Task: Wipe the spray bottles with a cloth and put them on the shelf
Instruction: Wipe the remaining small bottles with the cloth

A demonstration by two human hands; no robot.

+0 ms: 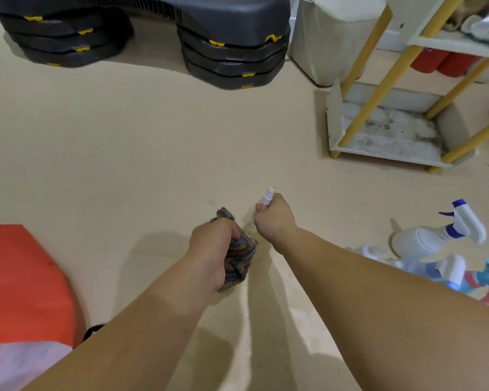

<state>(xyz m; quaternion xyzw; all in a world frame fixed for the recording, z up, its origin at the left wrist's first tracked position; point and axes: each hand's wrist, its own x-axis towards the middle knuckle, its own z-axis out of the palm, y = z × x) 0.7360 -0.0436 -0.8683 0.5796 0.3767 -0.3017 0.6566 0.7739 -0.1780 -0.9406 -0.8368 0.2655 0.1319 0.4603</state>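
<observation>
My right hand point(274, 218) grips a small clear spray bottle point(267, 196) by its neck; its white nozzle sticks up above my fist. Just to its left, my left hand point(212, 246) clutches a bunched multicoloured cloth point(242, 258) that lies against the bottle's lower body, most of which is hidden. Several more spray bottles lie on the floor at the right: a white one with a blue and white trigger point(435, 238), and others with blue and pink parts point(469, 277) partly behind my right forearm. The white shelf with yellow posts point(384, 142) stands at the upper right.
Stacked black step platforms point(232, 57) sit at the back. A red cushion-like object point(20, 280) lies at the lower left. A white fabric bin point(328, 43) stands left of the shelf, and red containers point(446, 64) sit behind it. Beige floor spans the middle.
</observation>
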